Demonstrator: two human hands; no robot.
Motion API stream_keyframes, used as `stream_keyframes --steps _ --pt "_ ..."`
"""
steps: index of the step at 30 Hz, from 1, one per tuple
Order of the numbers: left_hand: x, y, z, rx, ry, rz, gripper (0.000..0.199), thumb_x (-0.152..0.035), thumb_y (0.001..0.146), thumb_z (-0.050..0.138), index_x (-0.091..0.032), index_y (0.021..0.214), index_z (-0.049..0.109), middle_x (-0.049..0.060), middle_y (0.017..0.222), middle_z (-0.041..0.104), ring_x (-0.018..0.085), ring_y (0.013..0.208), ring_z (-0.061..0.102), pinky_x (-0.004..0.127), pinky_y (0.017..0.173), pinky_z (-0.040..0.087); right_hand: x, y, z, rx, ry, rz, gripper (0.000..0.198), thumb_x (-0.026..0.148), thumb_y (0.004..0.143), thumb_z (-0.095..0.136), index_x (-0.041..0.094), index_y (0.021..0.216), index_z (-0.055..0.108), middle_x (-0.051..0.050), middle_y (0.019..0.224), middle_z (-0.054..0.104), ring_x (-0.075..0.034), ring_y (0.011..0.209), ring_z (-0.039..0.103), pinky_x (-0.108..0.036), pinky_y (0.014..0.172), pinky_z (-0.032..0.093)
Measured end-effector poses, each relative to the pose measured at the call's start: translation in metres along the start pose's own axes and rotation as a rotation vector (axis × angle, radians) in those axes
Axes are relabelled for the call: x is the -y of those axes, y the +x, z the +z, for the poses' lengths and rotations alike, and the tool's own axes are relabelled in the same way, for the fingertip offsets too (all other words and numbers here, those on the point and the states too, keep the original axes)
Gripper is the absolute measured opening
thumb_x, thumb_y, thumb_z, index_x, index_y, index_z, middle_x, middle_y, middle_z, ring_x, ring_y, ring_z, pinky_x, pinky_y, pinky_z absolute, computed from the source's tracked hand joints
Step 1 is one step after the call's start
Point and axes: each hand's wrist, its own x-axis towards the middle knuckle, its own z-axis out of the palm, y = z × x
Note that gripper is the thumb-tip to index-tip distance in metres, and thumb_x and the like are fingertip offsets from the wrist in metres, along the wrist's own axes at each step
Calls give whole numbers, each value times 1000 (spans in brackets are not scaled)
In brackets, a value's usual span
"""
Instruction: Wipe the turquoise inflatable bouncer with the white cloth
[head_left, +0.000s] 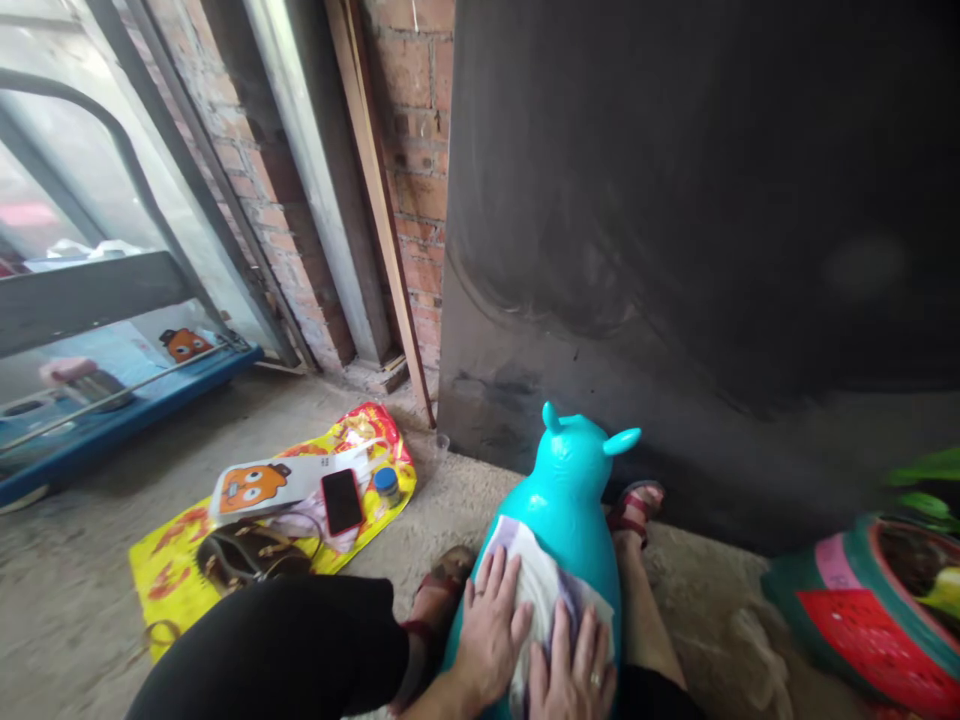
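Left hand [489,632] and right hand [571,668] lie flat, fingers extended, on 1 whitish cloth [537,582] atop the turquoise toy [574,515]; a dark board [675,250] blocks ahead, 1 phone [342,501] on yellow sheet [159,562] left, pot [802,592] right

I can read no word or number through my camera. Toward eight o'clock, the yellow sheet [147,572] has print at its red far end, too blurred to read; on it, the white item [307,487] bears tiny dark characters, too small. Toward four o'clock, the pink label [836,560] on the pot [805,580] shows an unclear mark.
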Motion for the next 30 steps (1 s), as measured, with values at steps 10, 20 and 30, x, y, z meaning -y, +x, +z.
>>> stream_keyframes --steps 10,20,30 --pt "-21 66 -24 130 -115 -54 68 -50 92 30 -24 152 12 6 163 3 26 150 1 59 120 14 -4 118 -22 233 153 31 55 47 99 15 28 148 30 -21 156 15 -39 144 16 -59 106 30" --pt "-22 32 -23 151 -124 -75 68 -51 92 28 -24 152 12 7 163 4 27 150 4 59 120 14 1 59 -23 235 95 42 58 47 97 21 20 147 33 -22 155 21 -42 142 20 -60 106 32" --pt "-19 34 -17 87 -103 -113 65 -43 92 29 -21 152 17 8 163 7 27 150 6 60 119 14 5 38 -12 91 57 -83 56 46 95 24 20 142 43 -18 156 21 -42 143 17 -62 105 32"
